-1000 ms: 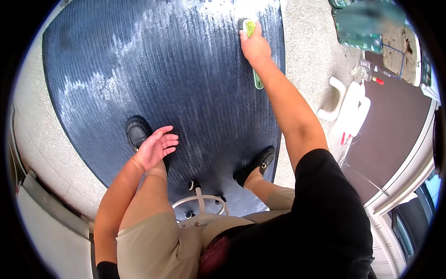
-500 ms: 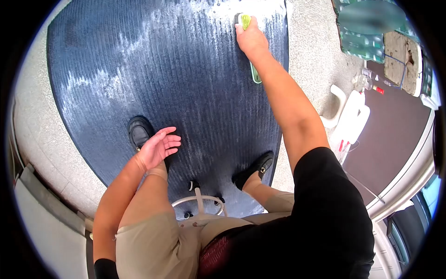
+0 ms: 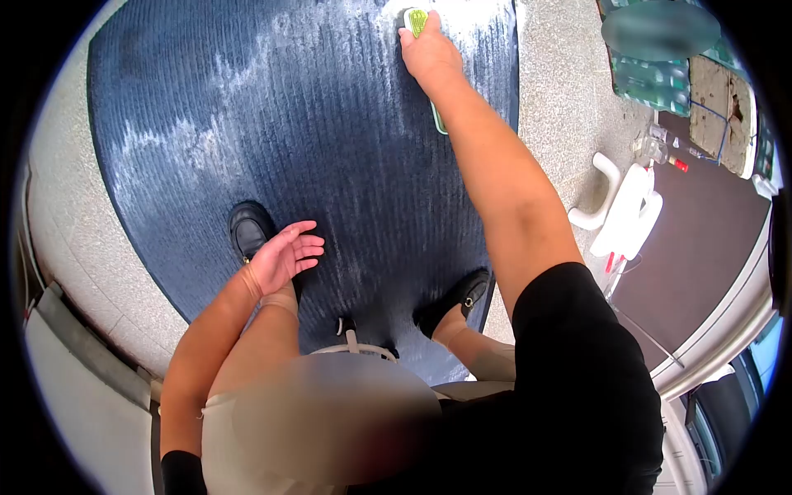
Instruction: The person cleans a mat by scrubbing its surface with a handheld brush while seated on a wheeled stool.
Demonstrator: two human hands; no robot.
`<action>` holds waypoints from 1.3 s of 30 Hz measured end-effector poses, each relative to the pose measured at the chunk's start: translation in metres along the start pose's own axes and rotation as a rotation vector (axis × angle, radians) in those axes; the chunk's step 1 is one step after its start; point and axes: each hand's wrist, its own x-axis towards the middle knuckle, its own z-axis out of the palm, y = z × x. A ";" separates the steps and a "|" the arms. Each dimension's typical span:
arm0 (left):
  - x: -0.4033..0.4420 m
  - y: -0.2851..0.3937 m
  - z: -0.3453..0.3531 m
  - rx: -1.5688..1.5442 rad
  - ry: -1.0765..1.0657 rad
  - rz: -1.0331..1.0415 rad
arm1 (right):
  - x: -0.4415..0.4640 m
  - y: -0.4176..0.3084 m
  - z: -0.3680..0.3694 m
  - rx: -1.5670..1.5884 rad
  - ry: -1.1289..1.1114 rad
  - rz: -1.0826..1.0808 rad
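A dark blue ribbed mat (image 3: 330, 157) covers the floor beneath me, with whitish suds or wetness across its far part. My right hand (image 3: 432, 59) reaches to the mat's far right and is closed around a green and white scrub brush (image 3: 418, 23). Part of the brush's pale green handle shows below the wrist; its bristles are hidden against the mat. My left hand (image 3: 286, 257) hangs palm up near my left knee, fingers loosely spread and holding nothing.
Black shoes (image 3: 250, 231) rest on the mat, with a wheeled stool base (image 3: 351, 338) between them. To the right are a white plastic jug (image 3: 631, 216), a curved white pipe (image 3: 606, 194), a clear bottle (image 3: 653, 148), shrink-wrapped green bottles (image 3: 652, 82) and a worn wooden block (image 3: 716, 107).
My right hand has moved slightly left and farther away with the brush, still over the suds. My left hand has hardly moved.
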 end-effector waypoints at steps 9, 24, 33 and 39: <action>-0.003 0.003 0.002 -0.003 -0.014 -0.022 | -0.133 0.040 0.032 0.047 -0.239 -0.027; -0.002 0.003 0.002 -0.026 -0.007 -0.034 | -0.124 0.008 0.031 0.075 -0.306 -0.008; 0.002 0.002 -0.001 -0.004 0.010 -0.047 | 0.008 -0.058 0.007 0.081 -0.052 -0.071; 0.000 0.005 0.002 -0.021 0.005 -0.061 | -0.091 0.019 0.015 0.025 -0.267 -0.041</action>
